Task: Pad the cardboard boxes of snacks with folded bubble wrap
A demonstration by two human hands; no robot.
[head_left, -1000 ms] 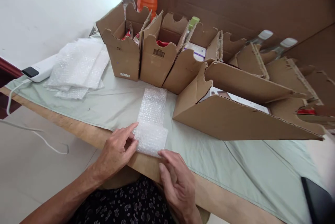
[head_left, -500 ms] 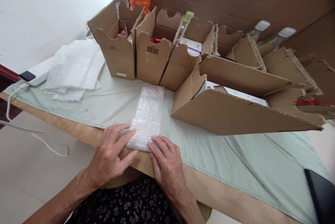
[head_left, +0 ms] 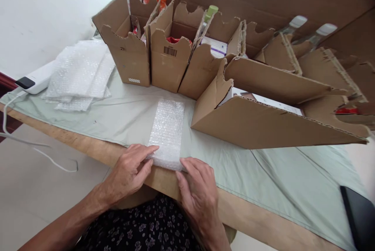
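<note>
A strip of bubble wrap lies on the green cloth in front of me, its near end folded over in a thick edge by the table's front. At its near left corner is my left hand, index finger across the top and thumb at the front edge, closed on the wrap. My right hand grips the near right corner, fingertips at the side and thumb at the front. Whether anything lies inside the fold is hidden.
More bubble wrap sheets are stacked at left beside a white device with a cable. Several cardboard bins line the back, and one long bin stands right of the strip. A black flat object sits at far right.
The near end of the bubble wrap has been folded further into a thicker edge. My right hand has shifted right to the corner, and my left hand has moved slightly along the front edge.
</note>
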